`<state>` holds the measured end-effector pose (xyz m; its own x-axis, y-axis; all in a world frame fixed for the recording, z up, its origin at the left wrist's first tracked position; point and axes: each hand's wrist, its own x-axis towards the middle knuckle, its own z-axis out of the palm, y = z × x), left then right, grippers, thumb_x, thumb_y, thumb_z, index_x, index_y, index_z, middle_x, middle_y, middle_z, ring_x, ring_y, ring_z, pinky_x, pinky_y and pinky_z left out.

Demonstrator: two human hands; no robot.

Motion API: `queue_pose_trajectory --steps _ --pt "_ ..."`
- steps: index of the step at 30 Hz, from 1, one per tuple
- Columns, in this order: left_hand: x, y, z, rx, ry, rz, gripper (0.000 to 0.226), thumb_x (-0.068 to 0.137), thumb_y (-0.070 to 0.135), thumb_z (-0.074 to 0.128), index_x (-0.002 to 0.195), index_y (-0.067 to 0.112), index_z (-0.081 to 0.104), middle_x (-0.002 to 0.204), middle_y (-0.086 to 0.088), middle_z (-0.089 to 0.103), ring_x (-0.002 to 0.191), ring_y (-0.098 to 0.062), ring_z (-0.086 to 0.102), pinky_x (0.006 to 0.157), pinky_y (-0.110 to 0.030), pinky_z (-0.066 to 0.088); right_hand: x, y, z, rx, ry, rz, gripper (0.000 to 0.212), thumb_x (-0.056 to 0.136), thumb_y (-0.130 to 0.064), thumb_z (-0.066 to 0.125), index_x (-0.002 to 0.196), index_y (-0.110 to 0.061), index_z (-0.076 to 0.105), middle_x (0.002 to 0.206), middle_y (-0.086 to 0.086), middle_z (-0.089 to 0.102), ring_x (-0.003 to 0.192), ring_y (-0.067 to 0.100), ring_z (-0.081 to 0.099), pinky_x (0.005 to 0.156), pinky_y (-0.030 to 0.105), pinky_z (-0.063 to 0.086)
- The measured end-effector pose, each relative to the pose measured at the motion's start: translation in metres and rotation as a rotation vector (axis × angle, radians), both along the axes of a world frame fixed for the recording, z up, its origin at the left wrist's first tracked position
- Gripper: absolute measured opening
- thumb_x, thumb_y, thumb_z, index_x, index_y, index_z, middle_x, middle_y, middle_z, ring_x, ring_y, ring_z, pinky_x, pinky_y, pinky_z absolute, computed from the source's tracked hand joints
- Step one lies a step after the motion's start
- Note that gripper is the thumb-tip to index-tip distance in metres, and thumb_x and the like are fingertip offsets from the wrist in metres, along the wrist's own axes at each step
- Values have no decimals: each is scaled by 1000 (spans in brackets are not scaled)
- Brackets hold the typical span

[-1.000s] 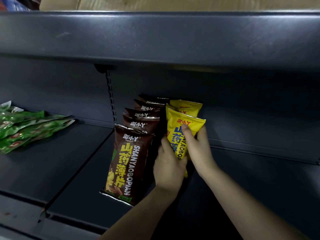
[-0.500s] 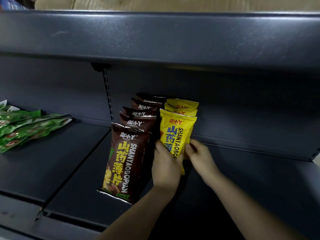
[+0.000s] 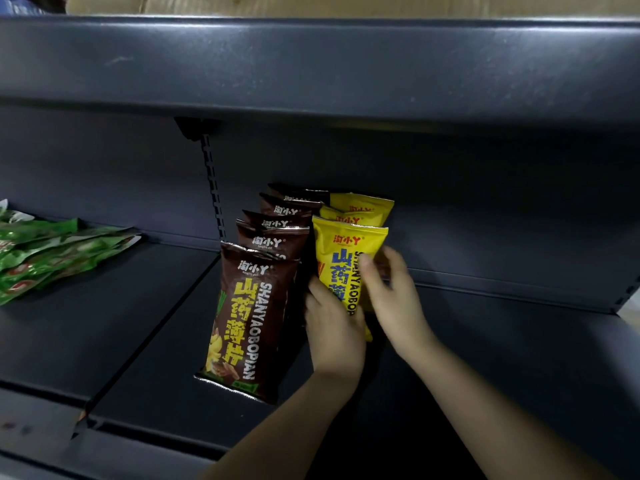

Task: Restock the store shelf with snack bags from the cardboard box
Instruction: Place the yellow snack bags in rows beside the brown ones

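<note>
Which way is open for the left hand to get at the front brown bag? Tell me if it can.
Probably yes. The left hand is on the front yellow bag, right beside the front brown bag. That bag stands at the front of its row, its face and right edge uncovered, so a short move left looks unobstructed.

Yellow bag point(image 3: 349, 251); brown bags point(image 3: 256, 306).

- Both hands are on the front yellow bag point(image 3: 349, 252), upright on the dark shelf point(image 3: 138, 341).
- Left hand point(image 3: 334, 336) holds its lower left edge; right hand point(image 3: 394, 296) grips its right side.
- Brown bags point(image 3: 254, 317) stand just left; green bags point(image 3: 52, 251) lie far left.
</note>
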<state>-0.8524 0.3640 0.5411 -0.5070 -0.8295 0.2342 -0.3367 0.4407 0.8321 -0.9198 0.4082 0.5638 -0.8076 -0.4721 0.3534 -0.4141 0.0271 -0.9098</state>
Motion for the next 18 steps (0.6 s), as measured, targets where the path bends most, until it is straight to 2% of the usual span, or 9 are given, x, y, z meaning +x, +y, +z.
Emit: queue_pose_trajectory --steps 2,4,7,9,11,13,16,18 --pt "-1 0 1 20 12 7 61 84 16 62 133 1 29 119 -19 47 110 -36 49 91 -43 42 -3 -3 -3 176 168 -28 35 88 -43 59 114 -19 56 111 1 58 107 12 54 86 28 45" --pt "-3 -2 1 21 -24 0 60 85 17 61 133 1 28 118 -19 47 108 -38 50 89 -43 43 -6 -5 -2 295 241 -88 39 90 -43 56 116 -15 54 113 5 54 107 18 51 85 35 45" --pt "0 -5 0 4 -111 -53 81 80 22 69 141 4 18 123 -18 44 112 -37 49 92 -42 43 -10 -7 -1 398 218 -112 46 91 -50 50 117 -13 52 116 8 54 108 25 53 87 44 48" --pt "4 -6 -2 -10 -161 -100 100 74 28 76 145 4 9 129 -16 41 118 -34 47 96 -38 40 -11 -6 0 397 182 -105 47 90 -53 50 115 -13 54 114 8 58 105 25 57 85 45 50" --pt "8 -7 -3 -40 -215 -136 113 70 36 78 147 5 2 134 -14 38 123 -30 44 99 -35 38 -9 -6 1 331 101 -69 45 89 -51 54 114 -14 56 111 6 64 103 23 62 83 40 52" --pt "10 -10 -3 -46 -233 -163 115 71 37 78 147 6 -2 136 -13 36 125 -29 42 100 -34 37 -6 -2 3 270 -32 42 39 90 -42 58 117 -15 54 111 0 65 101 15 63 78 29 50" --pt "12 -12 -3 -37 -213 -193 107 75 26 75 147 7 -2 136 -14 37 125 -28 42 100 -35 38 -1 6 -2 303 -135 219 48 85 -31 69 124 -21 42 112 -9 58 94 -6 56 71 8 44" --pt "13 -12 -4 -43 -193 -194 103 77 18 73 147 8 -2 134 -14 38 124 -29 43 99 -35 39 -2 8 -8 327 -114 214 55 82 -34 71 127 -20 43 115 -10 59 99 -2 56 72 7 42"
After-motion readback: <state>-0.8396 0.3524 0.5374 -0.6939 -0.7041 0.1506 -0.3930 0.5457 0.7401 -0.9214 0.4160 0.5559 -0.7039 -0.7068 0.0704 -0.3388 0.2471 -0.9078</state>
